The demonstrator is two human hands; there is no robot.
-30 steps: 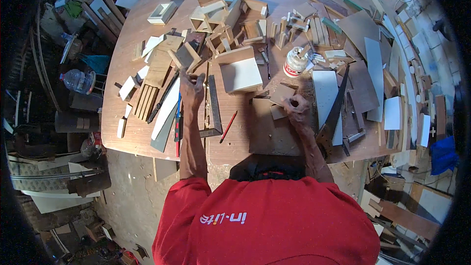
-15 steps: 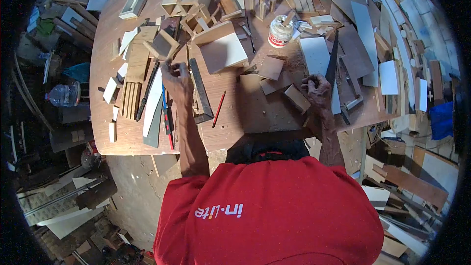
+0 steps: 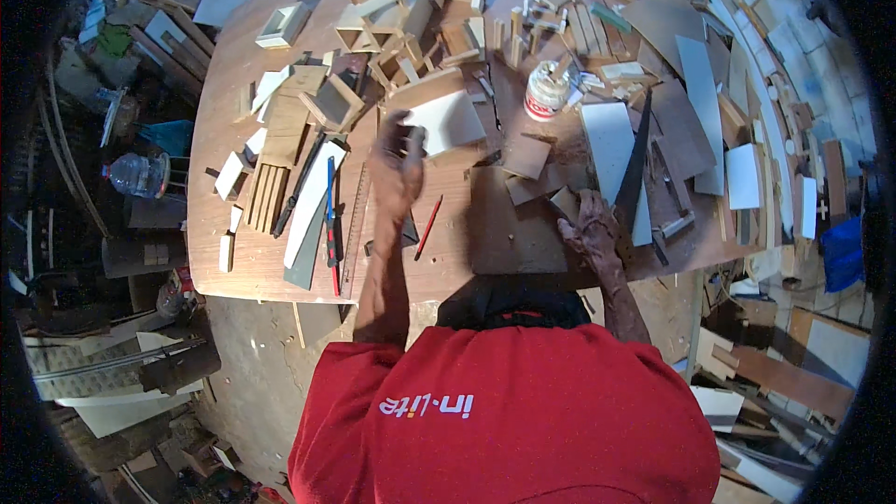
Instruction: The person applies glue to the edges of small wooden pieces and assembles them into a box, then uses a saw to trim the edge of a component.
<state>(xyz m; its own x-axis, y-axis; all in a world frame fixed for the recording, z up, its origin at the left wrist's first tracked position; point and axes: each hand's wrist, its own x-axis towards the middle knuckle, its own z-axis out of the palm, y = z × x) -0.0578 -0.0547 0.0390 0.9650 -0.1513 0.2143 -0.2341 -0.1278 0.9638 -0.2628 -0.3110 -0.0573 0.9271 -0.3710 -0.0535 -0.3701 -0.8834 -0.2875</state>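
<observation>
My left hand (image 3: pixel 399 159) is raised in front of the white-faced wooden box (image 3: pixel 439 117), fingers loosely bent and apart, somewhat blurred, with nothing visible in them. Under that forearm lies a dark metal square (image 3: pixel 407 235), partly hidden, beside a long ruler (image 3: pixel 353 233). A red pencil (image 3: pixel 429 227) rests to its right. My right hand (image 3: pixel 595 229) has its fingers closed over a small wooden block (image 3: pixel 563 205) on the right of a dark board (image 3: pixel 513 247). Just beyond lie a square wooden piece (image 3: pixel 526 157) and a long dark saw blade (image 3: pixel 633 168).
The table (image 3: pixel 224 261) carries piled wooden offcuts and small boxes, a glue jar (image 3: pixel 546 93), white strips (image 3: pixel 311 210) and red-blue tools (image 3: pixel 332 219). A water bottle (image 3: pixel 138 174) stands off its left edge; boards and a blue sheet (image 3: pixel 842 252) are along the right.
My left hand has moved rightward, away from the open wooden piece at left to before the white-faced box. My right hand has moved down onto the small block, fingers now over it.
</observation>
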